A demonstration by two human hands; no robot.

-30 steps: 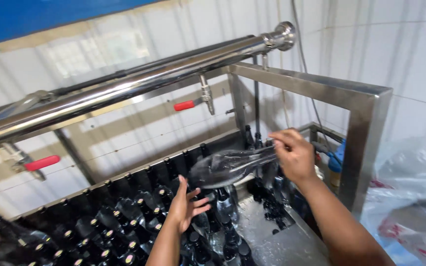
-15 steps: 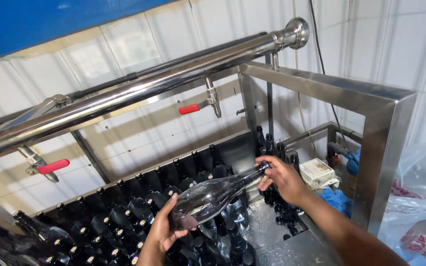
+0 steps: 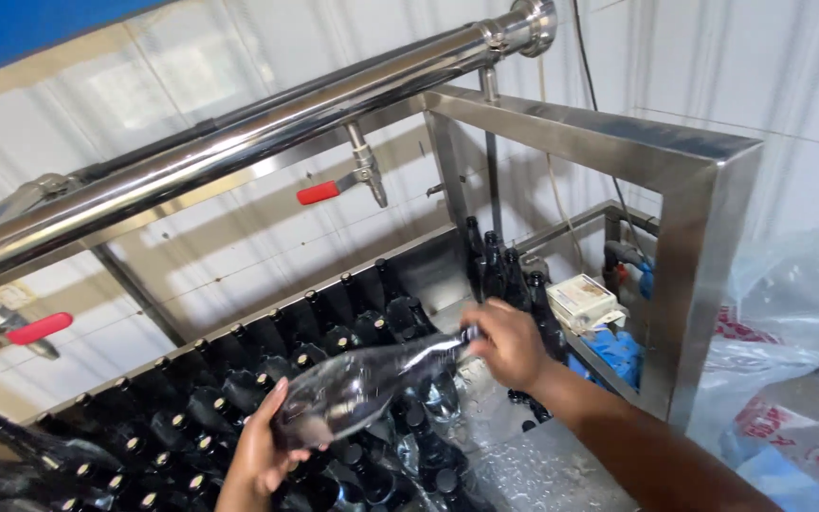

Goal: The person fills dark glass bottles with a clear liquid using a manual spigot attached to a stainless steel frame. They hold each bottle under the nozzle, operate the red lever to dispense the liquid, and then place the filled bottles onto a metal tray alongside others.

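bottle: a clear glass bottle (image 3: pixel 372 379) is lying almost on its side in the lower middle of the frame, held between both hands, its neck pointing up and to the right.
left hand: the left hand (image 3: pixel 263 455) is sitting at the bottom of the frame, cupping the bottle's wide base, fingers curled up around the glass and gripping it.
right hand: the right hand (image 3: pixel 509 343) is sitting right of centre, fingers closed around the bottle's neck near the mouth.
rack: rows of dark bottles (image 3: pixel 201 408) are standing neck-up across the lower left, directly under the held bottle.
more bottles: a few dark bottles (image 3: pixel 495 265) are standing upright behind the right hand, in the middle of the frame.
pipe: a shiny steel pipe (image 3: pixel 267 133) is running from the left edge to the upper right, with red-handled taps (image 3: pixel 319 192) hanging below it.
frame: a steel frame (image 3: pixel 703 237) is standing at the right.
box: a small pale box (image 3: pixel 582 296) is resting inside it, near blue cloth (image 3: pixel 618 349).
bags: clear plastic bags (image 3: pixel 798 313) are lying at the far right.
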